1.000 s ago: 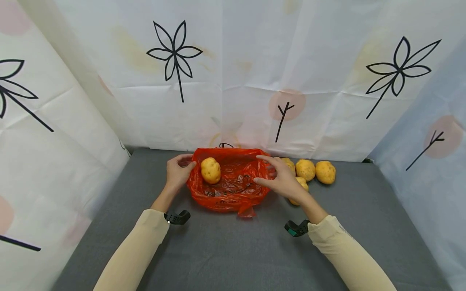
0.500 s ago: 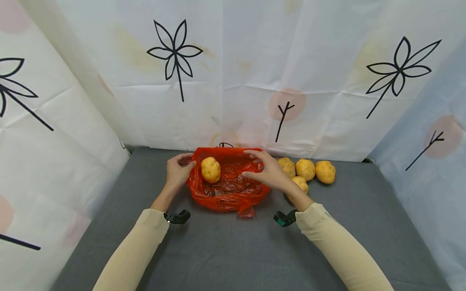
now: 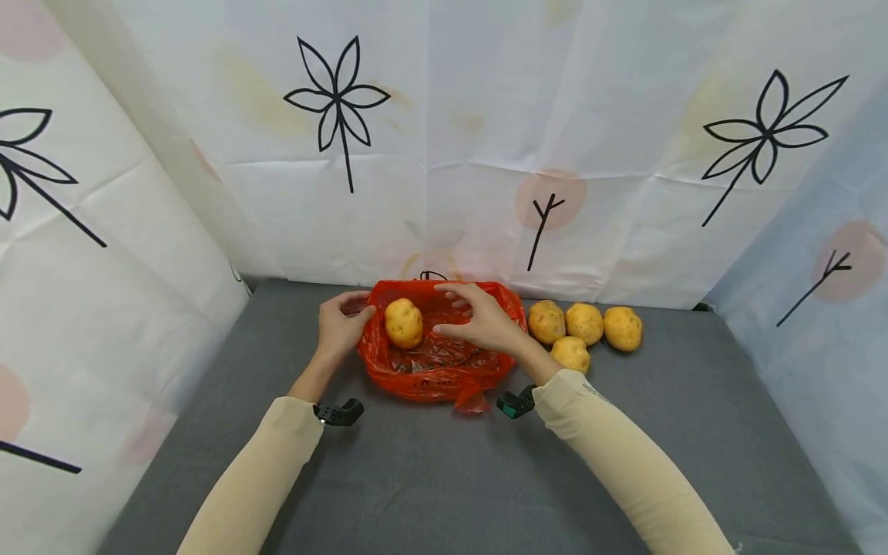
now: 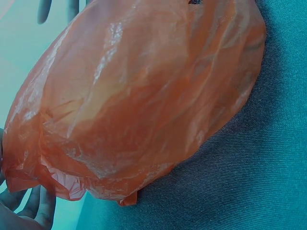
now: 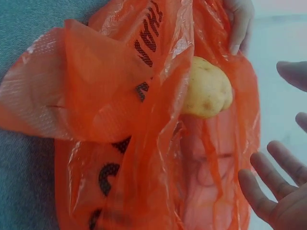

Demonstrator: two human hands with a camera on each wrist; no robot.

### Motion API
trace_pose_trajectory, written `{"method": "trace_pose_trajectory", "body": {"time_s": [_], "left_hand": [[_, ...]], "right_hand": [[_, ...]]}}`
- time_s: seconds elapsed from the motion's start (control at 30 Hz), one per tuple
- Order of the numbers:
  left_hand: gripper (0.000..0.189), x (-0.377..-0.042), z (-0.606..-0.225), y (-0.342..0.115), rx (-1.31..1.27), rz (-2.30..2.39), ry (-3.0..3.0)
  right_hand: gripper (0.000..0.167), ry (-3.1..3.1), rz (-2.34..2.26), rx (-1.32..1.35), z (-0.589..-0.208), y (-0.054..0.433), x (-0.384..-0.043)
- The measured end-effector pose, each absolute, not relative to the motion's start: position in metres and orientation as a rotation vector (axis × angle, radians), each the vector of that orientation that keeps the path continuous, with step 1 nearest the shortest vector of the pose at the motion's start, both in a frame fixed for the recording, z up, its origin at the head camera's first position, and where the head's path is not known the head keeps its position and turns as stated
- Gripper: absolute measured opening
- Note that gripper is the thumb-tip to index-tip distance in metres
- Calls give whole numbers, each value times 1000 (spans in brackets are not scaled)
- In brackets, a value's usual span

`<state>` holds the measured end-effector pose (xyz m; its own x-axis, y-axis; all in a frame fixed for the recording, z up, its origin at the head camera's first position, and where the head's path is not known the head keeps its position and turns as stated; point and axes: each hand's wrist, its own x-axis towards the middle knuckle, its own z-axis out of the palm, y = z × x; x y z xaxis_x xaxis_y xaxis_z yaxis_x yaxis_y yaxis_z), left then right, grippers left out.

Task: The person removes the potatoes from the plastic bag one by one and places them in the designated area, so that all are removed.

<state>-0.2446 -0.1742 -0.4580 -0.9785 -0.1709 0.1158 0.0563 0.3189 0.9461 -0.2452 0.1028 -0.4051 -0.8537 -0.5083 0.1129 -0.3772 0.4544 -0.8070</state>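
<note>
A red plastic bag [image 3: 423,385] lies with its mouth spread wide near the back of the table. One yellow potato [image 3: 404,324] sits inside its left part; the right wrist view also shows this potato [image 5: 208,88] between the folds. My left hand [image 3: 338,330] pinches the bag's left rim between thumb and fingers. Over the middle of the bag hovers my right hand [image 3: 486,322], fingers spread and holding nothing, a short way right of the potato. In the left wrist view, the bag [image 4: 134,105] fills most of the frame and hides much of the left hand's grip.
Several more potatoes [image 3: 584,323] lie on the grey tabletop [image 3: 430,478] just right of the bag, one of them close to the right forearm. White patterned cloth [image 3: 472,139] hangs behind the table and at both sides.
My right hand has moved left, from the bag's right rim to above its middle, uncovering the potatoes on the right. The left hand has kept its place at the left rim.
</note>
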Motion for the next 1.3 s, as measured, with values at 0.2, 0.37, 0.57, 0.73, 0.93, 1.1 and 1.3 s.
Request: {"method": "trace_pose_trajectory", "body": {"time_s": [0.2,0.37,0.57,0.73,0.93,1.1,1.3], "left_hand": [[28,-245,-458,-174,118,-1725,-2381],[28,-244,-458,-174,113,-1728,-2375],[29,-245,-458,-174,120,-1726,-2378],[30,-245,-458,-175,112,-1749,-2374],[30,-244,-458,-174,124,-1752,-2376],[30,-245,-458,-173,123,-1757,-2370],[31,-245,-459,-173,117,-1746,-2380]], "right_hand": [[70,2523,-1362,-788,-413,91,-252],[71,2515,-1357,-803,-423,81,-257],[71,2475,-1383,-800,-432,68,-261],[72,2501,-1339,-763,-437,59,-264],[74,2520,-1307,-754,-443,48,-268],[76,2510,-1295,-715,-449,41,-269],[76,2518,-1287,-709,-456,34,-270]]}}
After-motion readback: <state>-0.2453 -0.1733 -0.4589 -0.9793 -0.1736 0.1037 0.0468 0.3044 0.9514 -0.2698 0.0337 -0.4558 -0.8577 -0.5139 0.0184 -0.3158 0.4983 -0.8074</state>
